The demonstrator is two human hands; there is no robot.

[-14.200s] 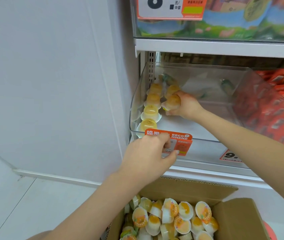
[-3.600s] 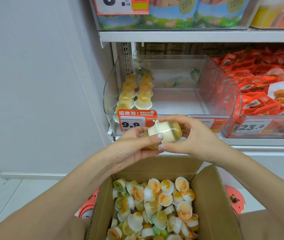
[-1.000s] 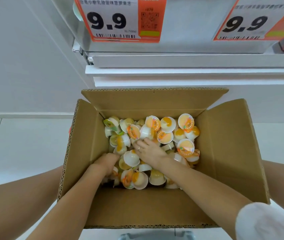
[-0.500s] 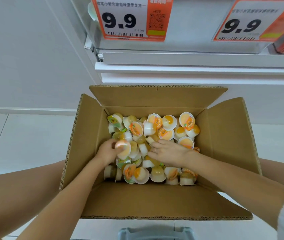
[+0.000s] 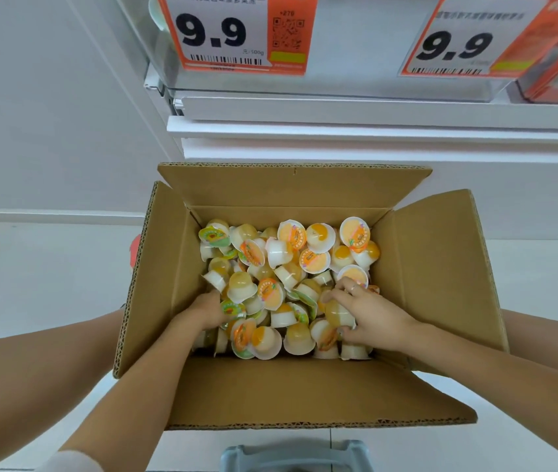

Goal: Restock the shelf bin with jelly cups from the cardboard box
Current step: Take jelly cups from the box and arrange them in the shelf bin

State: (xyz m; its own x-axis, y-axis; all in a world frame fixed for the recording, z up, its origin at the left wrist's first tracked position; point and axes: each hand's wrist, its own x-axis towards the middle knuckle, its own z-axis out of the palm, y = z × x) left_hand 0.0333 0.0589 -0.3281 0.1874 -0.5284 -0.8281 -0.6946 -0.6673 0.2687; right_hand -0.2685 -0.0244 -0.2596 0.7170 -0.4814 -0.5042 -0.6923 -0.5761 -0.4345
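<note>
Head view. The open brown corrugated cardboard box (image 5: 304, 386) sits below the white shelf edge (image 5: 372, 137), its four flaps folded outward, and holds a loose heap of small domed clear-plastic jelly cups (image 5: 291, 267) with white bases and orange, yellow or green foil lids. The cups lie at every angle, some lid-up, some on their sides. The right hand (image 5: 369, 318) is on the right-near part of the heap, fingers and thumb curled round one amber-topped jelly cup (image 5: 337, 313); a ring shows on one finger. The left hand (image 5: 206, 310) is pushed into the left-near part of the heap with its fingertips buried among the cups; whether it grips one cannot be told. The step in hand appears to be gathering cups for the next transfer. It is probably done best by closing on each cup across its dome and base, lifting straight up clear of the box walls, and taking only as many as each hand can carry without loosening.

Surroundings. Above the box, two orange-and-white price cards (image 5: 240, 32) reading 9.9 hang on the front of the clear shelf bin (image 5: 355, 56), whose interior is out of sight. Left of the box are a plain pale wall and light floor tiles (image 5: 32, 267); nearer than the box, a grey plastic object (image 5: 291, 454) shows at the picture's lower edge.
</note>
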